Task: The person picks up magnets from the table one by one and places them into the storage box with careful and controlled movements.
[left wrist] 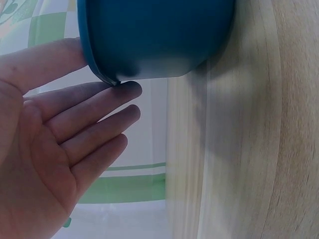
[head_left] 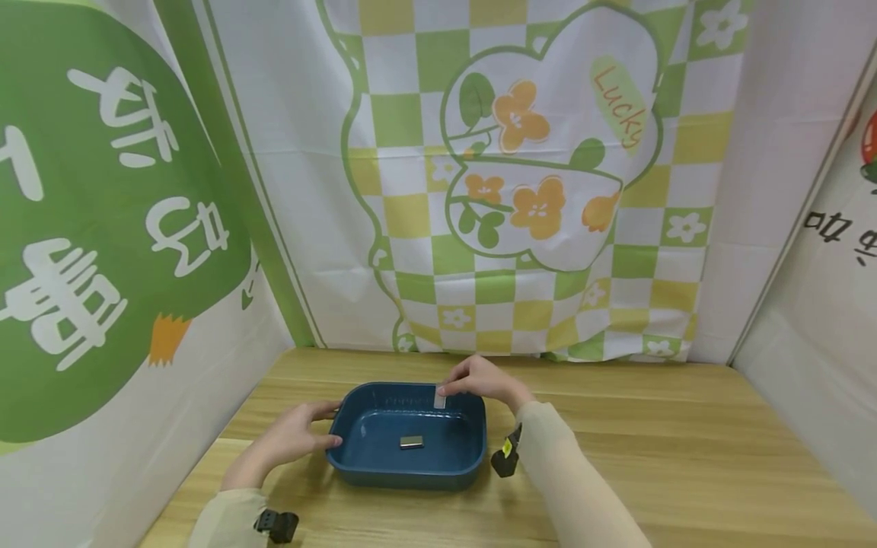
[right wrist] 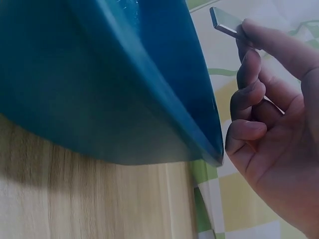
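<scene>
A dark blue rectangular basin (head_left: 407, 479) with rounded corners stands on the table. My left hand (head_left: 291, 438) is at its left end, thumb and fingertips at the rim; in the left wrist view the fingers (left wrist: 99, 134) look straight. Above the far right part of the basin, my right hand (head_left: 479, 378) pinches a small flat shiny rectangular block (head_left: 439, 397) between thumb and forefinger. The right wrist view shows the block (right wrist: 229, 25) with a silvery edge, the other fingers curled beneath. A similar small metallic block (head_left: 412, 441) lies on the basin floor.
The wooden table (head_left: 658, 457) extends to the right of the basin. A checkered, flowered cloth (head_left: 534, 190) hangs behind it, with printed cloth panels on both sides. Each wrist carries a black strap device (head_left: 505, 460).
</scene>
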Motion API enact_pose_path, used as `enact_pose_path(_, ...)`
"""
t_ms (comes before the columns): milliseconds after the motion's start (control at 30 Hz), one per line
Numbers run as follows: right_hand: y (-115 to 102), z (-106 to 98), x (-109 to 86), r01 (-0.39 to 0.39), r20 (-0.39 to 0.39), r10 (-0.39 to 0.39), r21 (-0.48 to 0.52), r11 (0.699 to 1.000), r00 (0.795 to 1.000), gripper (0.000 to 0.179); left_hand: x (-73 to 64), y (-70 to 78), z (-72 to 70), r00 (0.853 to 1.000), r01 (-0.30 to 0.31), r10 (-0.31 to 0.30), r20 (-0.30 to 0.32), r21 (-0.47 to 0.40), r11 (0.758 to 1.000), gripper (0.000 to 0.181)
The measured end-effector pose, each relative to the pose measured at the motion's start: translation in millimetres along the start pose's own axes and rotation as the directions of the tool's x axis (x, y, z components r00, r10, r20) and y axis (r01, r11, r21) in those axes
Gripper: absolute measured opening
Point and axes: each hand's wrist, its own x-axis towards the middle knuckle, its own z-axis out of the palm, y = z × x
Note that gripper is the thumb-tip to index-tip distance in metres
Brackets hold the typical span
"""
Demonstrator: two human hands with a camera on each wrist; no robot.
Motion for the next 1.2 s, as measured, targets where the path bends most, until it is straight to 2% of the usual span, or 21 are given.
enact_pose_path(233,-2,3,5.0,0.011,0.017,-0.011,-0.009,1.0,1.0,0.02,0.0,-1.1,0.0,1.0,0.007,-0.007,0.009,-0.007,1.0,0.064)
enact_pose_path(667,-8,7,11.9,-0.031,0.072,0.033,-0.032,0.999,0.997,0.019,1.0,-1.1,0.7,1.0,0.005,-0.005,-0.004,0.013,1.0,0.063)
enact_pose_path(1200,-6,15,15.3,-0.052,0.052,0.057,-0.087,0.995,0.997,0.018,-0.7,0.9,0.2,1.0,0.009,-0.009,-0.002,0.016,1.0,0.063)
